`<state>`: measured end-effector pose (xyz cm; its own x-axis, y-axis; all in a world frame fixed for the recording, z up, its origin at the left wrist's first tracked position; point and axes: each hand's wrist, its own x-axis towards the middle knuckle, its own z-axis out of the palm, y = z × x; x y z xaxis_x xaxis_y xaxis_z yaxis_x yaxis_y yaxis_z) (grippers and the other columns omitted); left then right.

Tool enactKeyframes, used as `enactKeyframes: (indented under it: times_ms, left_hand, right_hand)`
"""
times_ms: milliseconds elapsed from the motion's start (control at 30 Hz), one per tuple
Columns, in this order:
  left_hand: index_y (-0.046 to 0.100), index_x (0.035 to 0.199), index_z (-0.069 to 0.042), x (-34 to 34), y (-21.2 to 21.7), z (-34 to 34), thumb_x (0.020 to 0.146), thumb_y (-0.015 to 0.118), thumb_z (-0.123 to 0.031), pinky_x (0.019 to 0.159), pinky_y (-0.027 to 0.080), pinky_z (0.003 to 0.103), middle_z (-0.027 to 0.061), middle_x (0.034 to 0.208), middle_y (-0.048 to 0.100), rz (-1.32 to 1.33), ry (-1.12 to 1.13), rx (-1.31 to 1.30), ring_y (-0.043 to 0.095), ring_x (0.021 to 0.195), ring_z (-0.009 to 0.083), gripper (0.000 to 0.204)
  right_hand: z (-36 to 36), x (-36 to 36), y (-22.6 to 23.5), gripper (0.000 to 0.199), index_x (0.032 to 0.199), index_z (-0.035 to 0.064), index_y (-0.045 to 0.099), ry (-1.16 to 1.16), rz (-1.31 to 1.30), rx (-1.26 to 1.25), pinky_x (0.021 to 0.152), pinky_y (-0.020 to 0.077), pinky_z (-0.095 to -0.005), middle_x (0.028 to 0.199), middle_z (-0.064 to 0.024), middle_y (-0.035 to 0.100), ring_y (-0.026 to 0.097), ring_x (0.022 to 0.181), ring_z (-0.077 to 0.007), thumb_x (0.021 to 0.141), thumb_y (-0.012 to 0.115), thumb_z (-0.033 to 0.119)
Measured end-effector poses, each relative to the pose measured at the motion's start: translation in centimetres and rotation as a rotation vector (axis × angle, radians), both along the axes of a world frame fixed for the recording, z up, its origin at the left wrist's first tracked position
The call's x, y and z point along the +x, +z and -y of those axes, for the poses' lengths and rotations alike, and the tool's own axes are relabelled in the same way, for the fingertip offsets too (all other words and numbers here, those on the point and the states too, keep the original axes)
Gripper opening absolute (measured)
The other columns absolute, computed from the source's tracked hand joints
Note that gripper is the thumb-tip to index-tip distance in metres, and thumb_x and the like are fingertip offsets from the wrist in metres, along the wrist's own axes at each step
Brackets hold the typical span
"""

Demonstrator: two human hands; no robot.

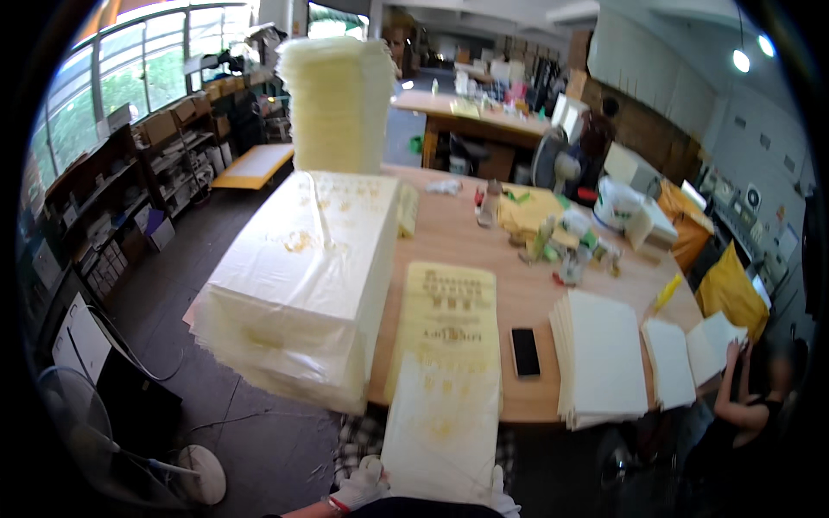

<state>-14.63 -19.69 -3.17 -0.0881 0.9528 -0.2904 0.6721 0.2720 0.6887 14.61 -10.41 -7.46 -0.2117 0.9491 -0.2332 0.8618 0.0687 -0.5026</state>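
A long, pale yellow plastic bag (444, 423) with brown printing lies on a low pile of the same in front of me, its near end reaching past the table edge toward my lap. My left hand (363, 486), in a white glove, is closed on the bag's near left corner. At the near right corner my right hand (503, 498), also gloved, pinches the edge; only part of it shows at the lower rim. Left of the pile stands a thick block of stacked bags (294, 259) with a whitish printed sheet on top.
Behind the block rises a tall stack of yellowish sheets (337, 104). On the wooden table (440, 207) lie a phone (525, 352), white paper stacks (602, 356), bottles and a white bucket (615, 203). Another person (751, 397) handles paper at the right. A fan (194, 473) stands lower left.
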Motion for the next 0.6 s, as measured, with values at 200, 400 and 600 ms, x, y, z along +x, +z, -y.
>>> enactKeyframes:
  times_ms: [200, 400, 600]
  left_hand:
    - [0.052, 0.098, -0.002, 2.5, -0.7, -0.5, 0.079, 0.056, -0.012, 0.07, 0.047, 0.036, 0.0166, 0.103, 0.054, 0.541, 0.202, 0.451, 0.059, 0.086, 0.0282, 0.022]
    - [0.045, 0.075, -0.002, 0.7, -2.2, -2.6, 0.069, 0.048, -0.004, 0.052, 0.041, 0.037, 0.0144, 0.068, 0.049, 0.286, 0.212, 0.462, 0.05, 0.056, 0.029, 0.006]
    - [0.051, 0.074, -0.004, 2.5, 3.9, -8.2, 0.07, 0.05, -0.003, 0.06, 0.044, 0.034, 0.0145, 0.072, 0.051, 0.251, 0.025, 0.716, 0.053, 0.066, 0.0291, 0.005]
  right_hand:
    - [4.3, 0.8, 3.3, 0.039, 0.125, 0.0137, 0.046, -0.026, -0.074, 0.022, 0.071, 0.0497, -0.0388, 0.097, -0.0199, 0.062, 0.062, 0.085, -0.0323, 0.086, 0.048, 0.015]
    - [4.1, 3.2, 6.1, 0.04, 0.126, 0.0113, 0.046, 0.005, -0.386, -0.11, 0.073, 0.0493, -0.0353, 0.092, -0.0187, 0.063, 0.063, 0.081, -0.0288, 0.087, 0.049, 0.015]
    - [-2.0, 3.2, 1.5, 0.032, 0.108, -0.0035, 0.055, -0.238, -0.471, -0.049, 0.07, 0.049, -0.0326, 0.09, -0.0088, 0.062, 0.059, 0.079, -0.0198, 0.086, 0.053, 0.019]
